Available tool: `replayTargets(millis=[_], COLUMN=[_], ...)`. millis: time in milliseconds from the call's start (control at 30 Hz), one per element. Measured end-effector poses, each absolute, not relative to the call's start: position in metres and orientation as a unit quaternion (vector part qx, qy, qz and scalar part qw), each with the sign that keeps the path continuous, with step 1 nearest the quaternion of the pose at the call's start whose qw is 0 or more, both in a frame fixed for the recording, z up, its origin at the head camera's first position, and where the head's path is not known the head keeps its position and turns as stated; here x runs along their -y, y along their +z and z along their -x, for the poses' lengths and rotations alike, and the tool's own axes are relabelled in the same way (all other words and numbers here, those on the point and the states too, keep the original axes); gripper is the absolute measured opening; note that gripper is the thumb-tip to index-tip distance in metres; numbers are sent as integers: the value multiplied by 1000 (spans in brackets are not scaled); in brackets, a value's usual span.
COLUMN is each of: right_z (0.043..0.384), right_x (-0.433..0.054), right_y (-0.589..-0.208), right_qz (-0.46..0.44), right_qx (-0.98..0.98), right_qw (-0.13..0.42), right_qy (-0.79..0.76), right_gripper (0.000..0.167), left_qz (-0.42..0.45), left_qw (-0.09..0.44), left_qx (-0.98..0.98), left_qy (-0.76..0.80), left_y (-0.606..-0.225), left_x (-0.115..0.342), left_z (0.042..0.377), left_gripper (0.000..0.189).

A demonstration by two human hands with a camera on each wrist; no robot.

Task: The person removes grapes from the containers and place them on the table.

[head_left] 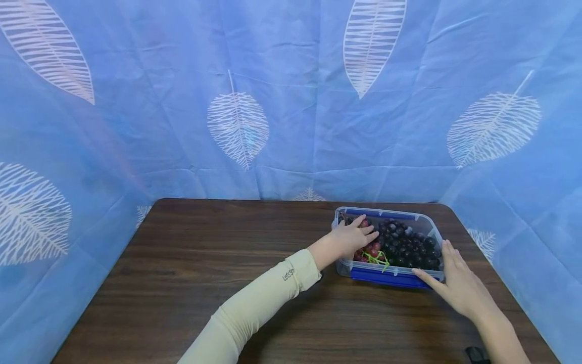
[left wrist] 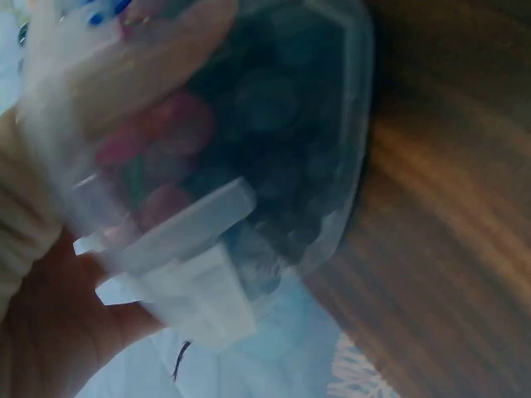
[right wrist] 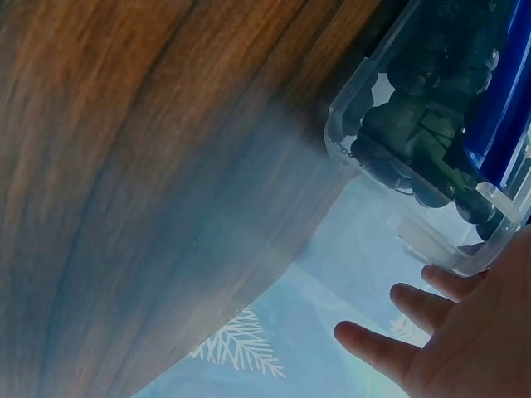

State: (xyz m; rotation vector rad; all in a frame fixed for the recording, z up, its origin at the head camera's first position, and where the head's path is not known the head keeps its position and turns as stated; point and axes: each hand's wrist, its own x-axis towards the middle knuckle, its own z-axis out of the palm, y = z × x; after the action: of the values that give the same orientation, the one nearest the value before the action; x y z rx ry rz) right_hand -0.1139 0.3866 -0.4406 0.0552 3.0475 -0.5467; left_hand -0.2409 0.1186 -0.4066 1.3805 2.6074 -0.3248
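A clear plastic food box with blue clips [head_left: 388, 278] stands near the right end of the table, holding dark grapes [head_left: 406, 246] on the right and red grapes [head_left: 374, 248] with green stems [head_left: 377, 260] on the left. Over the red grapes, my left hand [head_left: 349, 238] reaches across the box's left end, its fingers spread and straight, hiding part of the bunch. At the opposite end my right hand [head_left: 461, 285] lies against the box, thumb along the front rim and fingers extended by the right wall. The left wrist view is blurred.
The dark wooden table [head_left: 204, 283] reaches left of the box. Blue cloth with white leaf prints [head_left: 291, 101] hangs behind it and at both sides. The box sits close to the table's back and right edges. A small black item [head_left: 476, 355] shows by the right wrist.
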Motion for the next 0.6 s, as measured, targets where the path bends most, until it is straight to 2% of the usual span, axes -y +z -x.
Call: replayTargets(millis=[367,600], right_z=[111,113], right_x=[-389,-387], right_y=[-444,-444], right_qz=[-16,-14], right_qx=[-982,-981], right_qw=[15,18], right_qy=[-187,-192], right_gripper=[119,119], left_qz=[-521,-523], left_qw=[-8,-22], left_qx=[-851,-851], left_qy=[-67,-39], left_y=[-419,-420], left_x=[-110,-103], left_z=[241,238], left_gripper=[62,52])
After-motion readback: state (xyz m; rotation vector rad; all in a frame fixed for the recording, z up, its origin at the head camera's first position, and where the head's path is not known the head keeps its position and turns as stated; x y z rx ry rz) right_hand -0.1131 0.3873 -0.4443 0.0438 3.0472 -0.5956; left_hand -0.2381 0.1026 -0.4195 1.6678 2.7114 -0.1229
